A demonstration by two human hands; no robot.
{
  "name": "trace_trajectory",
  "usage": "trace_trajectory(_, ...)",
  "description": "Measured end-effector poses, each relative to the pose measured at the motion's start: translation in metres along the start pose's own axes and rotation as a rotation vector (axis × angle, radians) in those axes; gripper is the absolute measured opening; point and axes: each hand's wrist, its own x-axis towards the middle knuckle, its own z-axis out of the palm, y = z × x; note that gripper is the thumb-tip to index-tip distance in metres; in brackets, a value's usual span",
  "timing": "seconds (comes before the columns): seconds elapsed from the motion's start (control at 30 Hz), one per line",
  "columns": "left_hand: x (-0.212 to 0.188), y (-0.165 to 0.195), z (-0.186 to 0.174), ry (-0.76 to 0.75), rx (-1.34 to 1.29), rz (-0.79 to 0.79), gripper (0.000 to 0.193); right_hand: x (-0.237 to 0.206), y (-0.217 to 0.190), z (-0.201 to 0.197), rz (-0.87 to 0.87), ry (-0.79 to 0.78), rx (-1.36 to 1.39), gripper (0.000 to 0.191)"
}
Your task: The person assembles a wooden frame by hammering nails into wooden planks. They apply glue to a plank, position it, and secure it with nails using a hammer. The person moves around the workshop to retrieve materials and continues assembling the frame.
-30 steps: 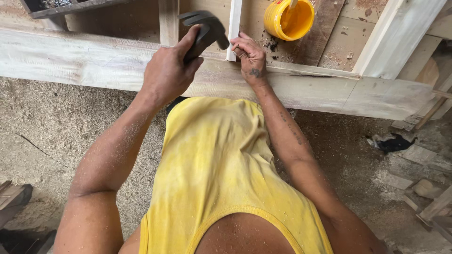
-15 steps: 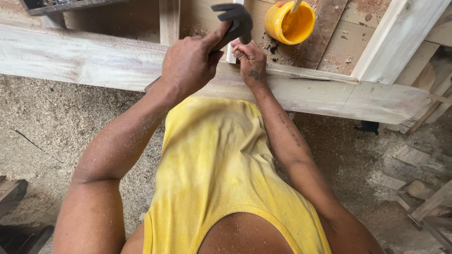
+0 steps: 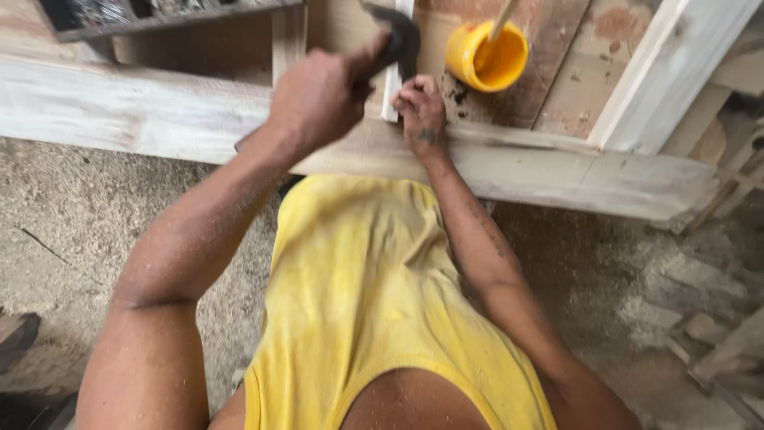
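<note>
Hammering step: left hand (image 3: 318, 99) grips raised hammer (image 3: 395, 37); right hand (image 3: 419, 111) pinches something tiny against slat (image 3: 395, 76); next strike needs aim

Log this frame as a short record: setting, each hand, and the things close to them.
setting: wooden frame of pale planks above a sawdust-covered floor
left hand: closed around the handle of a dark hammer, head raised above the wood
right hand: fingers pinched together against a narrow white slat, resting on the frame; what they pinch is too small to tell
nearby: yellow cup with a stick standing in it, on the boards beyond the right hand
clothing: yellow sleeveless top
</note>
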Motion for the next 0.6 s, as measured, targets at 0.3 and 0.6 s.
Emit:
trace_trajectory(0.3,0.028,-0.009,0.005,-0.09,-0.078,-0.071,0.042,0.006,0.0,0.006,0.093,0.008,0.267,0.004)
trace_trajectory(0.6,0.042,-0.022,0.007,-0.049,0.005,0.031,0.049,0.012,-0.011,0.007,0.142,0.039,0.35,0.01)
